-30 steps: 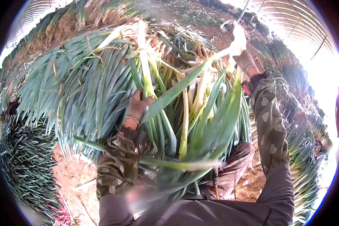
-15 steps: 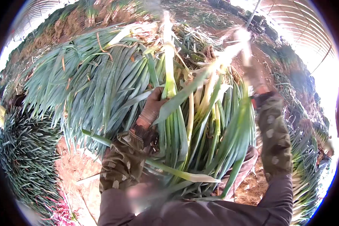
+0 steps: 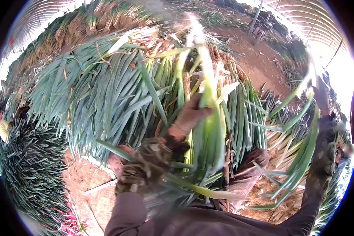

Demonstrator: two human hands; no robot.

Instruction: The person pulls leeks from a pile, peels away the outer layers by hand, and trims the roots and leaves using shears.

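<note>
Though blurry, leek (image 3: 209, 87) in left fingers (image 3: 203, 113)

Hands (image 3: 190, 113) (image 3: 322, 96) apart, right grip unclear

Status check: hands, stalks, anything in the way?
Left hand closed on a leek. Right hand, blurred, out right, holding leafy stalks. Loose stalk in front of torso, possible snag.

left hand (image 3: 190, 116): 1, centre | right hand (image 3: 321, 97): 1, right side | camouflage sleeves (image 3: 145, 161): 2 | brown stick (image 3: 226, 169): 1, lower centre | wheeled vehicle (image 3: 260, 31): 1, upper right | pink bundle (image 3: 69, 223): 1, lower left | green onions (image 3: 102, 94): too many to count
</note>
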